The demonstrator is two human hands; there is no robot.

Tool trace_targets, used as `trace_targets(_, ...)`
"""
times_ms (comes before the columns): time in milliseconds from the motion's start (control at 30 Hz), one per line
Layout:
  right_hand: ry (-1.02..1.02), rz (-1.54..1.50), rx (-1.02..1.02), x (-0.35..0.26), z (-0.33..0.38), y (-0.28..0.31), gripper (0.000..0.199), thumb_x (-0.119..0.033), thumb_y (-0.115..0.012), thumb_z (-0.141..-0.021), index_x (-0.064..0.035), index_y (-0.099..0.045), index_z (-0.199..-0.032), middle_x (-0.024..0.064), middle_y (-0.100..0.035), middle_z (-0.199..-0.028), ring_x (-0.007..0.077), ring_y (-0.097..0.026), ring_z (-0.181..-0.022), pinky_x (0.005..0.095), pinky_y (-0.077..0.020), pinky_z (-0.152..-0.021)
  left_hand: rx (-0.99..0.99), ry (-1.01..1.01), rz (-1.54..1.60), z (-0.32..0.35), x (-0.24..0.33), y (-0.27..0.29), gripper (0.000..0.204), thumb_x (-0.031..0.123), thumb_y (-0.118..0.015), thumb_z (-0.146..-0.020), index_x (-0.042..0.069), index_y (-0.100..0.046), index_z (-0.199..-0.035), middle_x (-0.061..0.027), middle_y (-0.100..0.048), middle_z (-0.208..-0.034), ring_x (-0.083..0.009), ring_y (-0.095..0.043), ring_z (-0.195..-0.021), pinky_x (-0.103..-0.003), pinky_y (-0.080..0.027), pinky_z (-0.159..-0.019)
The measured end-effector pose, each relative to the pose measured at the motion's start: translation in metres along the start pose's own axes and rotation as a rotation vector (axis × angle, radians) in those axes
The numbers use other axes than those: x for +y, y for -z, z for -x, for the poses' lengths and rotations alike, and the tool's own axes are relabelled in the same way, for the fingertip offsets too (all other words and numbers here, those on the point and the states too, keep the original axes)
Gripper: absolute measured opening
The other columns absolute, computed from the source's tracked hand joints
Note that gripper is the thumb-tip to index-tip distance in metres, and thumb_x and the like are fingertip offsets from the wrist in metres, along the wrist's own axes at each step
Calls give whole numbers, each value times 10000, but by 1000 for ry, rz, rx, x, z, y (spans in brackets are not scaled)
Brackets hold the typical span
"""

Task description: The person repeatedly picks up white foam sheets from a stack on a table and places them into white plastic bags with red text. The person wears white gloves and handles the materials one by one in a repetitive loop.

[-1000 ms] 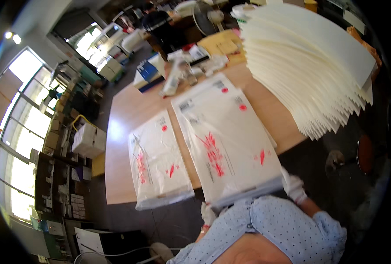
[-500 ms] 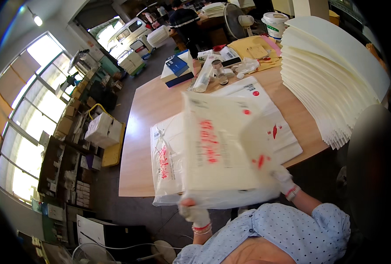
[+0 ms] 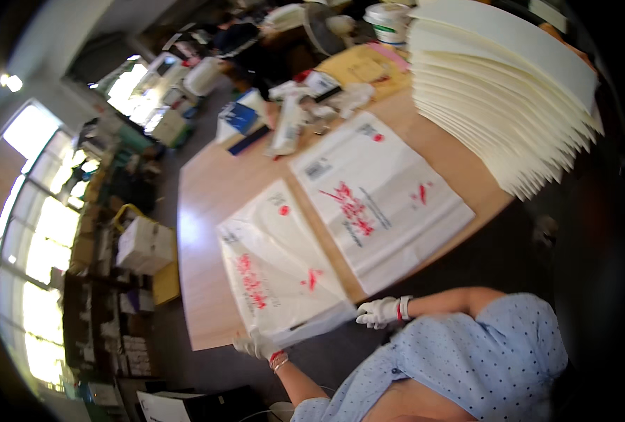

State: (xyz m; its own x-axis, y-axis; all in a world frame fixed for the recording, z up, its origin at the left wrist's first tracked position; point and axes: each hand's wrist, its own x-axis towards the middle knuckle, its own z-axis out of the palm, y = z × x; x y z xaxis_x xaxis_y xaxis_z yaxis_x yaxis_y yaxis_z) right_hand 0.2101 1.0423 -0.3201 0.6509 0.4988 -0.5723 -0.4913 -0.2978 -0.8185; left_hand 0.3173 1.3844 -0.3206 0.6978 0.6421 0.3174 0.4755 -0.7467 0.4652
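Observation:
Two white plastic-wrapped flat packs with red markings lie side by side on the table: the left pack (image 3: 284,260) and the right pack (image 3: 383,204). Both hands wear white gloves with red cuffs. At the near-left corner of the left pack, my left hand (image 3: 257,346) rests against the edge of the wrapping, fingers slightly spread, partly blurred. My right hand (image 3: 381,312) is just beside that pack's near-right corner, fingers stretched out, with nothing seen in it.
A tall fanned stack of cream sheets (image 3: 495,91) stands at the right. Along the far side of the wooden table (image 3: 203,281) are a blue-and-white box (image 3: 240,117), crumpled plastic, yellow papers (image 3: 358,67) and a white bucket (image 3: 388,24). Left are a cart with white cartons (image 3: 143,246) and shelves.
The pack that both hands held up has come down onto the left side of the table, uncovering the right pack. My left hand has moved left, my right hand left. The view has shifted.

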Motion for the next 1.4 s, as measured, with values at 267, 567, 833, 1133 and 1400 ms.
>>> trace_targets(267, -30, -311, 509, 87, 118, 66, 335, -295, -549, -893, -50, -560, -1121, 51, -629, -812, 128, -601, -660, 254, -512, -591, -773, -1042, 605, 270, 267, -19, 194, 234, -654, -755, 96, -619, -887, -126, -579, -1033, -310, -505, -1044, -418, -407, -884)
trace_targets(567, -1, -367, 653, 110, 179, 102, 301, -257, -518, -918, -12, -548, -1090, 88, -625, -844, 150, -618, -660, 280, -531, -597, -1241, -900, 410, 260, 298, -70, 222, 300, -585, -788, 111, -687, -842, -84, -642, -805, -288, -575, -811, -363, -451, -742)
trace_targets(833, 412, -976, 599, 24, 92, 153, 309, -382, -610, -861, -123, -583, -1026, -2, -576, -894, 104, -544, -781, 261, -482, -673, -1319, -950, 469, 235, 312, -94, 235, 225, -539, -880, 10, -628, -915, -40, -624, -721, -99, -569, -711, -277, -442, -645)
trace_targets(1133, 408, -1191, 455, 32, 103, 142, 300, -364, -637, -844, -143, -586, -1041, -23, -587, -912, 118, -568, -835, 314, -493, -695, -1676, -738, 590, 197, 338, -52, 236, 225, -540, -886, 10, -637, -878, 31, -585, -706, -50, -520, -701, -218, -421, -635)
trace_targets(1400, 464, -905, 900, 1, 80, 153, 196, -289, -646, -832, -125, -657, -939, -1, -644, -961, 141, -593, -880, 298, -485, -723, -1394, -702, 647, 207, 336, -77, 202, 181, -521, -896, 8, -623, -877, -23, -604, -744, -93, -546, -701, -252, -459, -681)
